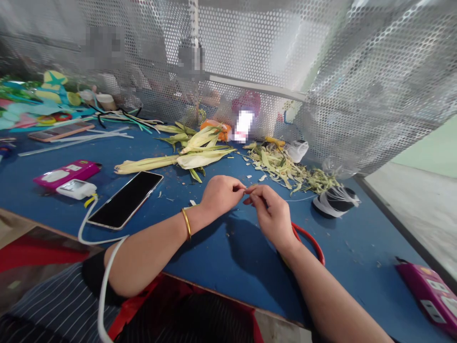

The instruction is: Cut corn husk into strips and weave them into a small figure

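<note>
My left hand, with a gold bangle on its wrist, is closed in a pinch above the middle of the blue table. Fingertip to fingertip with it, my right hand pinches too. Whatever lies between the fingers is too small to make out. A faint thread seems to run from near my right hand toward a black spool wound with white line. Partly hidden beneath my right wrist is something with a curved red handle. Pale corn husks lie beyond my left hand.
Husk scraps heap behind my right hand. At left lie a black-screened phone, a magenta power strip and a white cable crossing my left forearm. Another magenta strip sits at right. A perforated metal screen bounds the back.
</note>
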The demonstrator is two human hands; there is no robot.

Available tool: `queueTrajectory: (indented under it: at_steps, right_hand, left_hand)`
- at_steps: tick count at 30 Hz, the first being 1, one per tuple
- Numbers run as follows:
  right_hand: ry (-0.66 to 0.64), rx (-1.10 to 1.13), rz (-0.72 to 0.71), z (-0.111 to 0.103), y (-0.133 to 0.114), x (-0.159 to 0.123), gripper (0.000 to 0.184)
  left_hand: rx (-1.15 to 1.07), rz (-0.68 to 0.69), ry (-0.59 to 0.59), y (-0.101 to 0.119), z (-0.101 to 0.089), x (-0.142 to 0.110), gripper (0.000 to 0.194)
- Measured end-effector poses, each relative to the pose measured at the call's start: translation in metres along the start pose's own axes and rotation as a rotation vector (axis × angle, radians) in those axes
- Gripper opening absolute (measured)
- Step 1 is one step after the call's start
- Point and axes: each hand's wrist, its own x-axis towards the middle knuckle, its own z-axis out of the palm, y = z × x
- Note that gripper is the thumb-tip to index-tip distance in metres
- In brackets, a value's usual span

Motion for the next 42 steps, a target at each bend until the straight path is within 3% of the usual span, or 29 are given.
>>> queueTrajectory:
  at_steps: [6,11,15,18,22,31,36,42]
  right_hand:
    - [-0.073,0.003,0.042,0.000,0.001,0.000,0.021]
    - [0.004,0.072,0.132,-0.004,0.006,0.005,0.021]
    - [-0.049,0.156,0.206,-0.007,0.013,0.009,0.018]
    - [-0.069,0.157,0.238,-0.006,0.017,0.009,0.018]
    - [-0.107,0.074,0.245,-0.002,0.023,0.008,0.018]
    - [-0.209,0.092,0.188,-0.002,0.032,0.011,0.017]
    - [-0.304,0.149,0.146,-0.003,0.031,0.012,0.018]
    - [-0.329,0.141,0.118,0.004,0.030,0.010,0.016]
  left_hand:
    - [0.174,0.165,-0.040,-0.004,0.004,-0.003,0.017]
    - [0.456,0.372,-0.076,-0.005,0.002,-0.005,0.024]
    - [0.628,0.561,-0.073,-0.001,-0.001,-0.006,0.025]
    - [0.681,0.616,-0.111,0.000,0.000,-0.008,0.024]
    - [0.635,0.551,-0.166,0.000,0.005,-0.011,0.026]
    - [0.430,0.135,-0.312,0.010,-0.005,-0.009,0.029]
    - [0.214,0.100,-0.417,0.001,-0.021,-0.007,0.021]
    - [0.148,0.054,-0.337,-0.009,-0.017,-0.013,0.019]
